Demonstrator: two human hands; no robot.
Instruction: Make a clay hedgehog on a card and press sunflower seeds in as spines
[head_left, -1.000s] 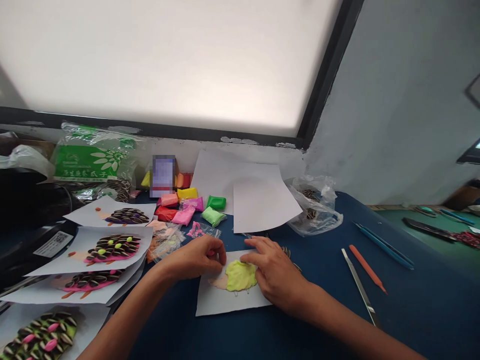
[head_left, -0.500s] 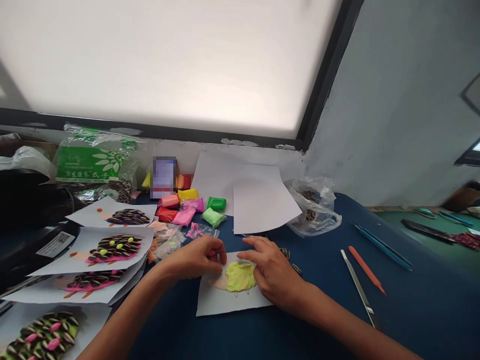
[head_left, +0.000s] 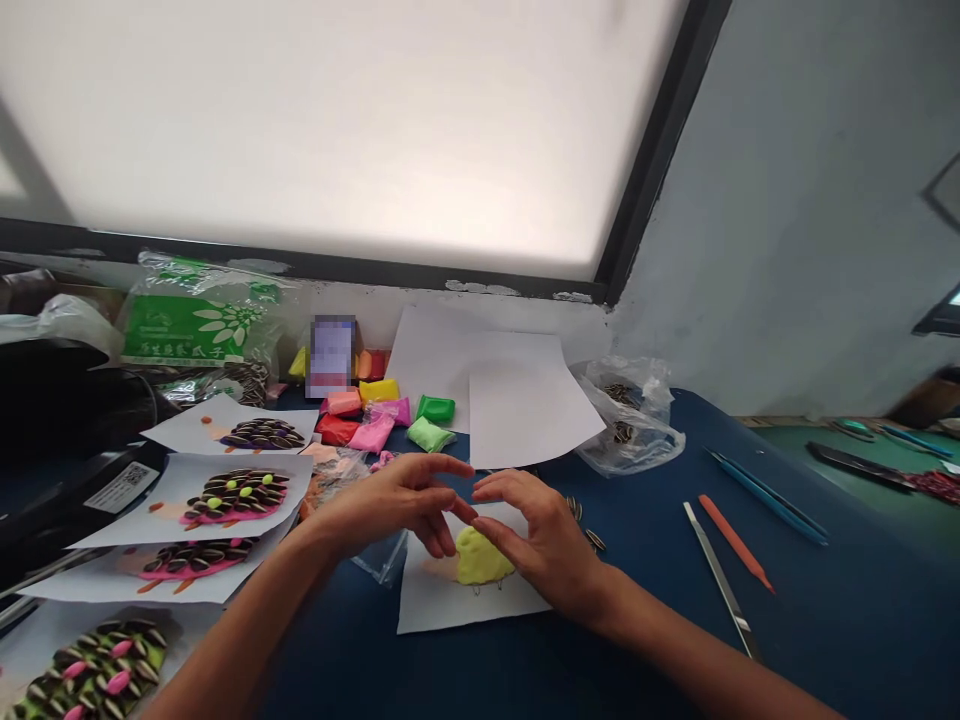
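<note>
A white sheet [head_left: 431, 612] lies on the blue table with a drawn animal outline on it. Yellow modelling clay [head_left: 480, 560] fills the body, and a pale peach patch [head_left: 442, 568] covers the part to its left. Above the sheet's left side is my left hand [head_left: 409, 500], fingers stretched and apart. My right hand [head_left: 544, 540] hovers over the sheet's right side, thumb and forefinger spread. The fingertips of both hands come close together above the clay; I cannot tell whether they touch. Neither hand shows anything held.
Finished seed-and-clay pictures [head_left: 240, 495] are stacked at left. Clay packets [head_left: 375, 430], a phone [head_left: 331, 355] and blank paper [head_left: 525, 400] stand behind. Right are a seed bag [head_left: 630, 420], loose seeds [head_left: 595, 540], blue tweezers [head_left: 769, 497], an orange tool [head_left: 735, 542] and a metal blade [head_left: 720, 580].
Both hands have lifted off the sheet and drawn together above it. My left fingers have uncurled from their earlier bend. The yellow clay looks partly hidden by my right hand.
</note>
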